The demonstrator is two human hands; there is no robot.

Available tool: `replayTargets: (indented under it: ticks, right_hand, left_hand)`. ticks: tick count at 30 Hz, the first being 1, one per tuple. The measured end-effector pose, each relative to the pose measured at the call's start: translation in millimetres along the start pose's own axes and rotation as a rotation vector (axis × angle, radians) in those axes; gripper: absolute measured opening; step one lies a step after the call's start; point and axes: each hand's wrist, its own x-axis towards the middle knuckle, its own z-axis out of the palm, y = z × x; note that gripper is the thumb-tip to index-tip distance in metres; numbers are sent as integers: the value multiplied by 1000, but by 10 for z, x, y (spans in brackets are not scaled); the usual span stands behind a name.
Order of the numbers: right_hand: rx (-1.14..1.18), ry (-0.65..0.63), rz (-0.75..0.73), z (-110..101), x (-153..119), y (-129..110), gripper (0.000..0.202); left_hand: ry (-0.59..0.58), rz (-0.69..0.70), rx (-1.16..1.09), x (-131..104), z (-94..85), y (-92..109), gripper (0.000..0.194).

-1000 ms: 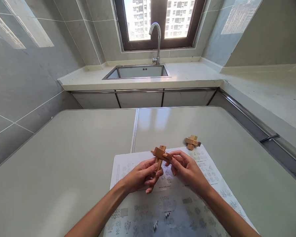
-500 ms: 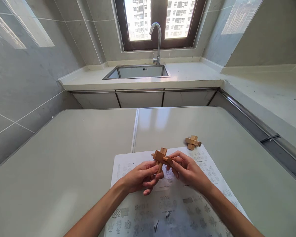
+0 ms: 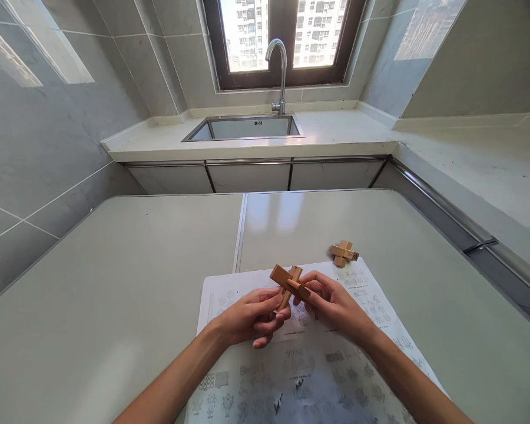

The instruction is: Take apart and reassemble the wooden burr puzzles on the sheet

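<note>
Between my two hands, above the printed sheet (image 3: 247,377), is a wooden interlocking puzzle (image 3: 283,277) of crossed bars. A thin round-ended peg (image 3: 295,285) lies across it on the side toward my right hand. My left hand (image 3: 258,315) pinches the lower end of one bar between thumb and fingers, the other fingers curled below. My right hand (image 3: 329,297) grips the right end of the puzzle with thumb and forefinger. How the bars fit together under my fingertips is hidden.
Another crossed wooden puzzle (image 3: 343,253) lies at the sheet's far right corner. All this is on a pale table (image 3: 128,282) with a seam across it. Beyond its far edge stand a counter (image 3: 335,126), a sink (image 3: 247,128) and a faucet (image 3: 283,76).
The held puzzle has turned, so its left bar now slants and the peg shows more clearly. Both hands keep their grip with barely any shift.
</note>
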Motion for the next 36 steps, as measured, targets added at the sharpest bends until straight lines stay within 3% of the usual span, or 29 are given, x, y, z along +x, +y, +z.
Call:
replayTargets:
  ticks: [9,16,22,25,31,36]
  right_hand:
    - [15,127,-12,74,2,-2,39]
    - [-39,122,-43,80,8,77,37]
    - [-50,13,-22,53,12,73,40]
    - [-16,8,-5,57,8,21,41]
    - [127,-61,60,89,-2,-32,47]
    - [371,-39,133,40,14,17,38]
  left_hand:
    - [177,79,-9,55,-48,-75,45]
    - [62,30,23,42,-22,-45,44]
    - [10,-4,65,25,-12,-19,50]
    - [35,0,61,41,-17,-33,53]
    - [213,78,35,100,-110,-105,60]
    - [219,87,-13,116,-126,-116,61]
